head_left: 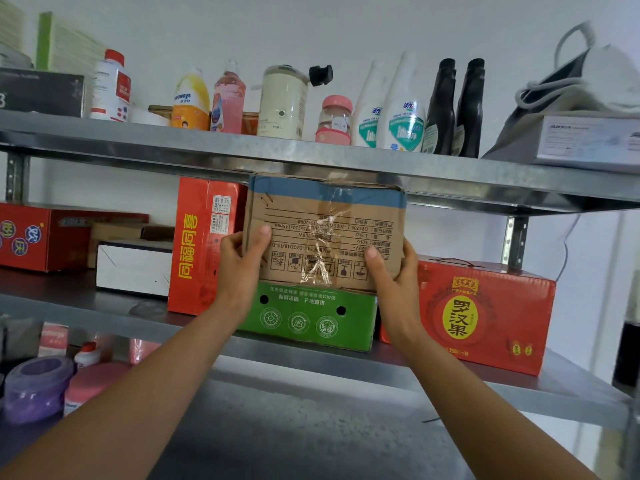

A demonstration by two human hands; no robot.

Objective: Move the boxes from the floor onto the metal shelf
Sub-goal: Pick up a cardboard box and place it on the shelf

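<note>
A brown cardboard box (325,230) with a blue band along its top and upside-down print sits on top of a flat green box (311,317) on the middle level of the metal shelf (311,362). My left hand (239,261) grips the brown box's lower left edge. My right hand (391,275) grips its lower right edge. The brown box's top nearly touches the shelf level above (207,147). Both forearms reach up from the bottom of the frame.
An upright red box (201,244) stands just left of the brown box, and a red box (485,317) with a yellow oval lies just right. A white box (135,268) and another red box (41,237) sit further left. Bottles and jars line the top level.
</note>
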